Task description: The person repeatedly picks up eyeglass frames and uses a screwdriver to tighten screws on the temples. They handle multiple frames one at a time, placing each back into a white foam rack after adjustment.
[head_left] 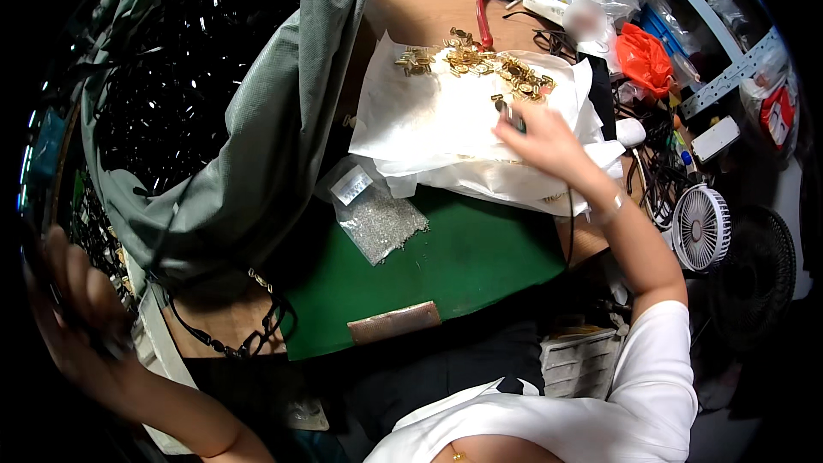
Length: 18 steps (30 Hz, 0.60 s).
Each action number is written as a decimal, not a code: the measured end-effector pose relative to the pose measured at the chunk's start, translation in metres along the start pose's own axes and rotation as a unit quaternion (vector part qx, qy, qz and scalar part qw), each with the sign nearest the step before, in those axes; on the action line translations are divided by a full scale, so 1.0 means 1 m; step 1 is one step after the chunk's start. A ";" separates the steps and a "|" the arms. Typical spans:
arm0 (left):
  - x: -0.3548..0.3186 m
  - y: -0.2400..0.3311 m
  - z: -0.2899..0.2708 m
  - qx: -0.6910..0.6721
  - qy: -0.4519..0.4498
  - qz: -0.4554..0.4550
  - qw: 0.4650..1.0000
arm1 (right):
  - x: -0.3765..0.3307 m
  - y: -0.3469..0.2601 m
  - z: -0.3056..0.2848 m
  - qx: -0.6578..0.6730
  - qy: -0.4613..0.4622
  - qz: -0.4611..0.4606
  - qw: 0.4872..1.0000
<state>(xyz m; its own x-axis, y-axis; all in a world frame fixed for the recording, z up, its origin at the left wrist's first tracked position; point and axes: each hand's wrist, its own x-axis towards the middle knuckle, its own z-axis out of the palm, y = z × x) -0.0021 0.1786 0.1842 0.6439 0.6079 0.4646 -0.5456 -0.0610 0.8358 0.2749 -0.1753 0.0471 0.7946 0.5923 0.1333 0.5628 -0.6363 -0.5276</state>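
My right hand (549,144) is over white paper sheets (411,120), its fingers closed on a small dark object (513,118) whose kind is blurred. Just beyond the fingertips, small gold-coloured metal pieces (523,79) lie in a loose pile on the paper. At the far left, my left hand (81,287) is raised in shadow, its fingers curled round a dark, flat-looking thing that I cannot make out. Between the hands, a clear zip bag (377,219) of tiny glittering stones lies on a green mat (480,240), with some stones spilled beside its edge.
A grey-green cloth sack (266,111) full of shiny black pieces (189,69) fills the left side. A red-handled brush (482,9) lies behind the paper. To the right are cables, an orange plastic bag (645,60) and a white fan (701,227). Black-framed glasses (249,343) rest near the front edge.
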 end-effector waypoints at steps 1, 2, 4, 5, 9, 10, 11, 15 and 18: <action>-0.022 -0.005 0.027 -0.080 -0.064 -0.007 0.995 | 0.021 0.022 0.002 -0.107 0.017 -0.018 0.994; -0.041 -0.012 0.049 -0.123 -0.096 -0.031 0.987 | 0.033 0.036 0.006 -0.213 0.035 -0.036 0.976; -0.074 -0.020 0.068 -0.096 -0.125 -0.080 0.984 | 0.033 0.035 0.024 -0.253 0.040 -0.009 0.967; -0.088 -0.023 0.074 -0.052 -0.126 -0.119 0.984 | 0.035 0.029 0.031 -0.273 0.034 0.000 0.961; -0.087 -0.032 0.078 0.072 -0.115 -0.311 0.941 | 0.053 0.020 0.025 -0.283 -0.031 0.010 0.959; -0.092 -0.042 0.083 0.034 -0.075 -0.328 0.941 | 0.053 0.026 0.022 -0.253 -0.025 0.046 0.966; -0.091 -0.044 0.082 -0.006 -0.101 -0.328 0.939 | 0.057 0.036 0.011 -0.222 -0.021 0.073 0.972; -0.114 -0.057 0.067 0.093 -0.040 -0.232 0.967 | 0.046 0.048 -0.007 -0.014 -0.018 0.097 0.995; -0.153 -0.092 0.080 0.189 0.020 -0.034 0.981 | 0.001 -0.009 -0.026 0.265 -0.092 0.188 0.941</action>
<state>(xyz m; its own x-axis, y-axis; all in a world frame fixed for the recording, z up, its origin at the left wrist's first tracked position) -0.0078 0.0280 0.0590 0.6455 0.6514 0.3988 -0.2598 -0.3038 0.9166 0.2766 -0.1818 0.0738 0.8343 0.4812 -0.2693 0.0172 -0.5108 -0.8595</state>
